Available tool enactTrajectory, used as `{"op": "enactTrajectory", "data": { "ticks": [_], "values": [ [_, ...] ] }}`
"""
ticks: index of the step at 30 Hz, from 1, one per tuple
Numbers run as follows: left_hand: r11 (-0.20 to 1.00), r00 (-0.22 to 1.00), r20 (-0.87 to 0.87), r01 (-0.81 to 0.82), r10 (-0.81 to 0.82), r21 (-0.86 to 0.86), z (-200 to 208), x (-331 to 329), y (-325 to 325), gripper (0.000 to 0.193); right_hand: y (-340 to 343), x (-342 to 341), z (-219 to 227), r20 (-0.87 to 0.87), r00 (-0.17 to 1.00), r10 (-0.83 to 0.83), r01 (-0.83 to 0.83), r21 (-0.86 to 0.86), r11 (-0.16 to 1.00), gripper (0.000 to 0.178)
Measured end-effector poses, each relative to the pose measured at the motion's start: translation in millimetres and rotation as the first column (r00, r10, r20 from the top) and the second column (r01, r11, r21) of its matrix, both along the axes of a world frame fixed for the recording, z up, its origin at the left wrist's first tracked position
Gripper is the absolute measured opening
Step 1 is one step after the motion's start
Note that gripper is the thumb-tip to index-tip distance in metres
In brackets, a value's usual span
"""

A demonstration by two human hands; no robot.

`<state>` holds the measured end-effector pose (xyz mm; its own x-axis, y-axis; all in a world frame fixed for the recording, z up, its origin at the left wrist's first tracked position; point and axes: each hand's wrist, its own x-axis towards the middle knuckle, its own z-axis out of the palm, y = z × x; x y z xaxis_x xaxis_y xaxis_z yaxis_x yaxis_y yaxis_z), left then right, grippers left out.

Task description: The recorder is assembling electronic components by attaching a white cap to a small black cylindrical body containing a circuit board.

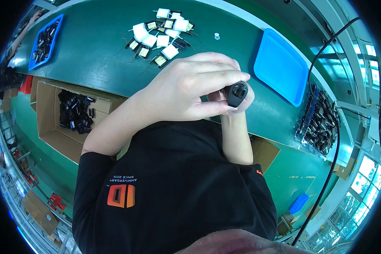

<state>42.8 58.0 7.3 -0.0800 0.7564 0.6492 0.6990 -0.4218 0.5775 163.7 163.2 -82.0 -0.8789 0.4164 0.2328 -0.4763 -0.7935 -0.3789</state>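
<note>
Close in front of my chest I hold a small black casing [236, 94] with a rounded, glossy end turned up. My left hand [190, 84] comes across from the left, its fingers and thumb closed around the casing. Partly hidden behind it, my right hand [249, 101] is closed on the same casing from the right. Beyond my hands lies a loose pile of small white and black parts [163, 41] with thin wires. A small white round piece [216, 36] sits on the table to the right of that pile.
The green table [93, 55] carries a blue tray [281, 65] at right and a blue bin [60, 26] of black parts at far left. Many black parts [321, 122] are heaped at the right end. A cardboard box [46, 110] with black parts stands below left. A black cable [336, 152] hangs at right.
</note>
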Motion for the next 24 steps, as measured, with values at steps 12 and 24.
{"op": "enactTrajectory", "data": {
  "ticks": [12,24],
  "values": [
    [1.0,0.998,-0.059,0.012,-0.012,-0.008,-8,-18,-3,0.058,3,10,9,0.022,0.649,-0.761,0.442,0.803,0.4,0.078],
    [0.979,0.976,0.216,0.022,0.023,-0.203,-5,-3,-5,0.125,-3,17,38,0.127,0.988,-0.082,0.061,0.162,0.985,0.085]
  ]
}}
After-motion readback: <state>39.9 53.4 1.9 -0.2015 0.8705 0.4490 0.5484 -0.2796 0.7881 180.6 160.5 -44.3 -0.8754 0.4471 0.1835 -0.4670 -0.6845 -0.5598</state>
